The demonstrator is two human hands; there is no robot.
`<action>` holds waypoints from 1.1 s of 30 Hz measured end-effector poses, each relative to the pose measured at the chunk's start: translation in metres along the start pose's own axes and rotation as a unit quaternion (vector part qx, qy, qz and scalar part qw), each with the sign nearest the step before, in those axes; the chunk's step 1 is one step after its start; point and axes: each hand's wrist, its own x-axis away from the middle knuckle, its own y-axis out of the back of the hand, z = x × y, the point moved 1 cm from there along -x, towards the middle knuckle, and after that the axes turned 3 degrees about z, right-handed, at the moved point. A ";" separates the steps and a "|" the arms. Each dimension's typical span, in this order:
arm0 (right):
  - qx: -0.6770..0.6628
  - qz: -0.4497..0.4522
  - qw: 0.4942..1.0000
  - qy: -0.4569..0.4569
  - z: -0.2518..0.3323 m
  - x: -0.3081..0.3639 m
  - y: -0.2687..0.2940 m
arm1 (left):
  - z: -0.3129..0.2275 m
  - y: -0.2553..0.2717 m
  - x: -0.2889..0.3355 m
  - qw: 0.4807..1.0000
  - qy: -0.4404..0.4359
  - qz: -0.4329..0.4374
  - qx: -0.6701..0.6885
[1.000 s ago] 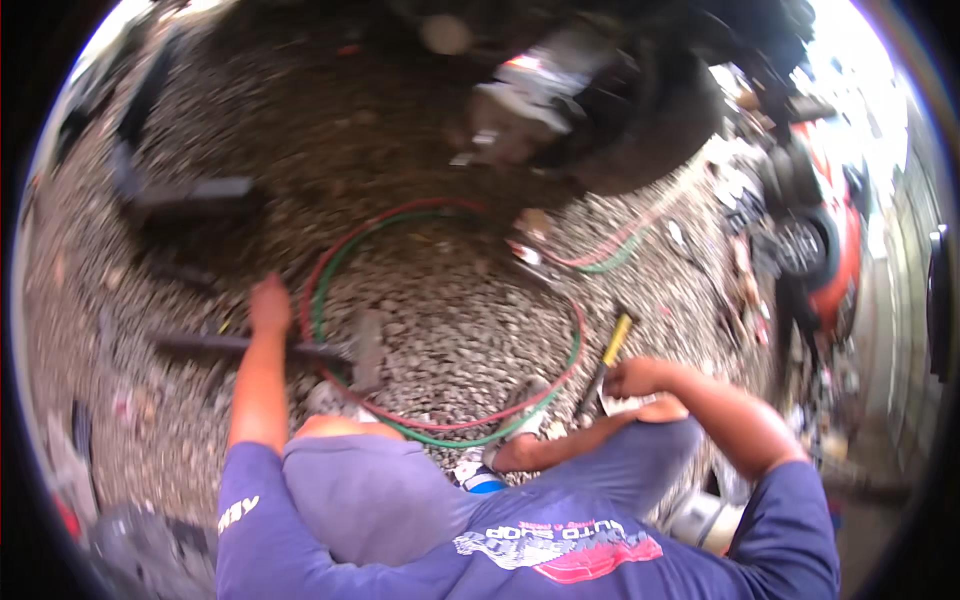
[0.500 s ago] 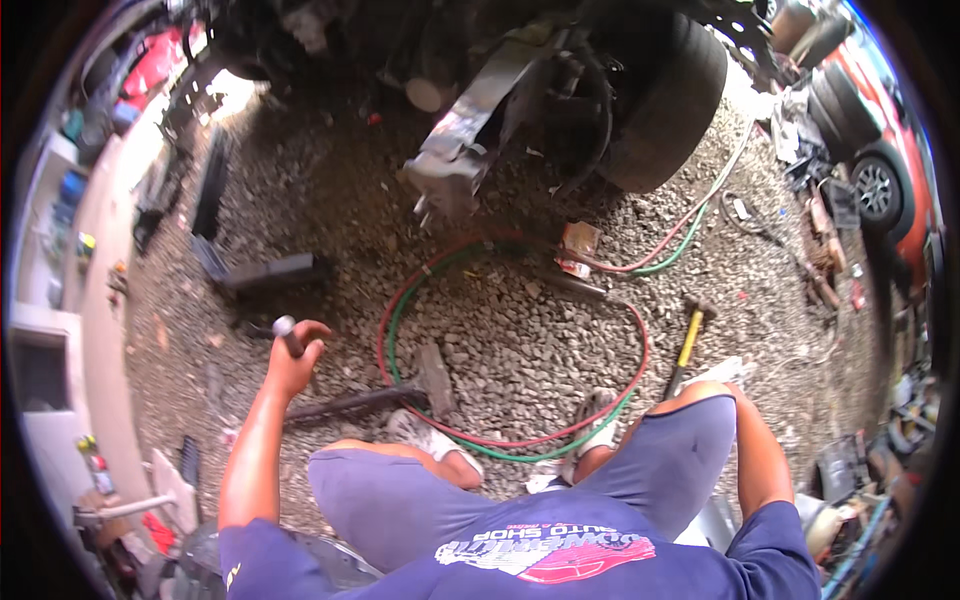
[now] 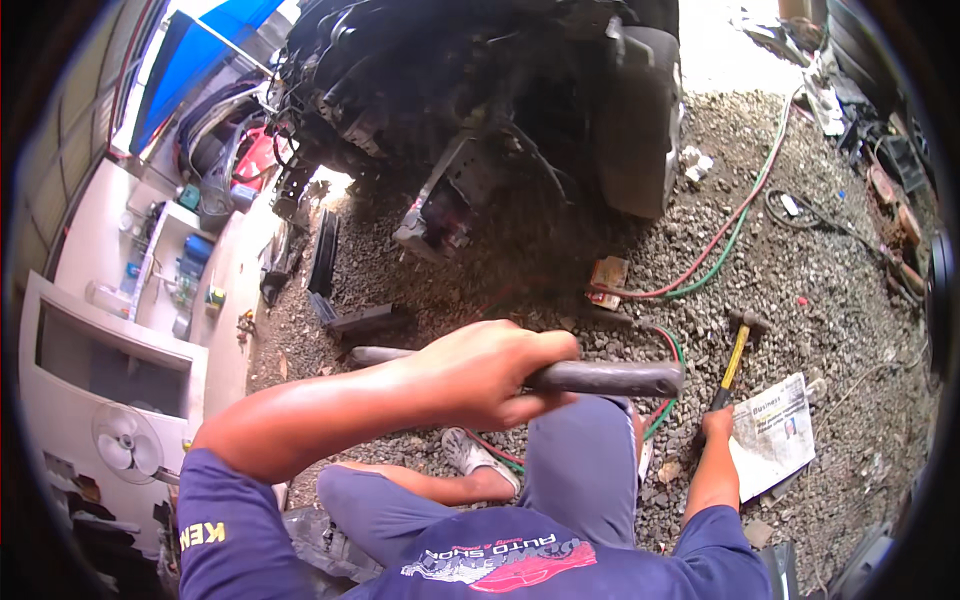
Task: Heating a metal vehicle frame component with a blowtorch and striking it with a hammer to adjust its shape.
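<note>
Raised in front of my chest, my left hand (image 3: 500, 372) is closed around a dark metal bar (image 3: 615, 378). The bar lies crosswise, and its thick end with a small hole points right. Its thinner, rounded end shows beyond my wrist on the left. Low on the right, my right hand (image 3: 717, 424) is closed on the black lower grip of a hammer (image 3: 735, 358) with a yellow handle. The hammer's head rests on the gravel, pointing away from me. A newspaper (image 3: 775, 432) lies beside my right hand.
A partly stripped vehicle front (image 3: 440, 200) with a large tire (image 3: 640, 130) stands ahead. Red and green hoses (image 3: 735, 235) run over gravel past a small box (image 3: 608, 280). Black trim (image 3: 370, 320) lies to the left, near a white cabinet (image 3: 120, 330) and a fan (image 3: 127, 440).
My left hand has swung up and right with the bar, which now lies crosswise. My right hand has come into view on the hammer's grip. The view has shifted, showing more at the left.
</note>
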 end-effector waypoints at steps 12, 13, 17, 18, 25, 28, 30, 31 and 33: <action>-0.406 0.091 0.899 0.138 0.060 0.092 0.082 | -0.060 0.032 -0.172 0.985 0.057 0.141 -0.085; -0.423 0.107 0.887 0.151 0.047 0.120 0.094 | -0.082 0.045 -0.178 0.975 0.122 0.146 -0.112; -0.601 0.239 0.736 0.202 0.058 0.169 0.127 | -0.049 0.076 -0.196 0.976 0.123 0.126 -0.126; -0.584 0.254 0.733 0.239 0.075 0.166 0.144 | -0.041 0.079 -0.200 0.972 0.114 0.131 -0.160; -0.549 0.418 0.680 0.247 0.143 0.201 0.121 | -0.006 0.054 -0.203 0.955 0.130 0.125 -0.233; -0.512 0.444 0.707 0.203 0.161 0.221 0.092 | 0.022 0.041 -0.205 0.941 0.145 0.040 -0.302; -0.499 0.477 0.701 0.176 0.176 0.218 0.050 | 0.011 0.020 -0.201 0.943 0.153 0.033 -0.295; -0.539 0.500 0.665 0.133 0.182 0.217 0.041 | 0.023 0.009 -0.199 0.960 0.115 0.026 -0.254; -0.602 0.569 0.555 0.075 0.185 0.207 0.016 | 0.036 -0.006 -0.198 0.950 0.057 0.045 -0.303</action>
